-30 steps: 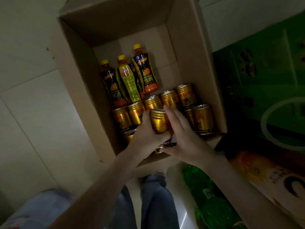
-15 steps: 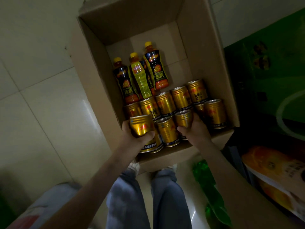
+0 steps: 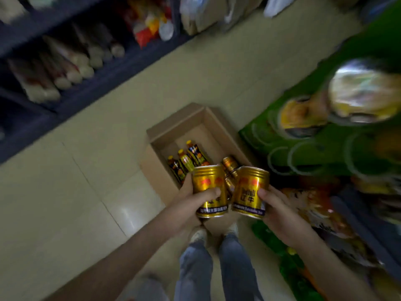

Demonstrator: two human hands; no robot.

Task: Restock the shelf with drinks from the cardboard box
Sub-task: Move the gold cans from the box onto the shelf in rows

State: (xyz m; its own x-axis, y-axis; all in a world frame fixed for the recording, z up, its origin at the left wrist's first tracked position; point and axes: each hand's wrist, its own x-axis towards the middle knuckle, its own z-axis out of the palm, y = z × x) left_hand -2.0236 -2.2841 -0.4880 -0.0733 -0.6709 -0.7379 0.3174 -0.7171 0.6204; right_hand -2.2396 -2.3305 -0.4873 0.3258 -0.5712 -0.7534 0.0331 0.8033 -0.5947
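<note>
The left grip [image 3: 188, 200] holds a gold can [image 3: 209, 187], the right grip [image 3: 280, 213] a second gold can [image 3: 249, 190]; the cardboard box [image 3: 180, 129] with bottles [image 3: 186, 162] lies at twelve o'clock.

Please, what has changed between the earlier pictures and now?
The right hand has gripped a second gold can and lifted it out of the cardboard box. The left hand has raised its first gold can too. Both cans are now side by side, well above the box. The bottles stayed inside.
</note>
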